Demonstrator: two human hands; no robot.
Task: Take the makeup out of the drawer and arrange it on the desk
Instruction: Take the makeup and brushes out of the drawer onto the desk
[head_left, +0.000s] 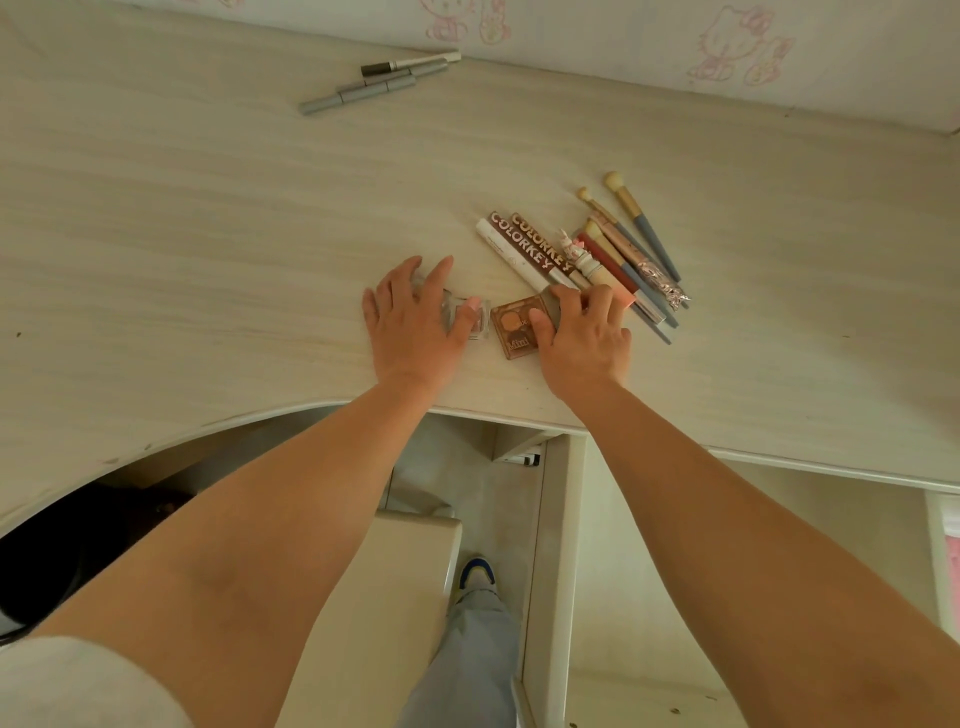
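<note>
On the worktop (208, 208), the left hand (410, 322) lies flat over a clear compact (475, 322) while the right hand (584, 332) pinches the brown palette (514, 325), apparently mid-arranging; squaring both comes next.

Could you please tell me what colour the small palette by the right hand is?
The palette is brown with orange pans, clearest in the head view.

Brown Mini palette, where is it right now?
Head view: the brown Mini palette lies flat on the desk near its front edge, between the left hand and the right hand, just in front of the COLORKEY tubes.
</note>
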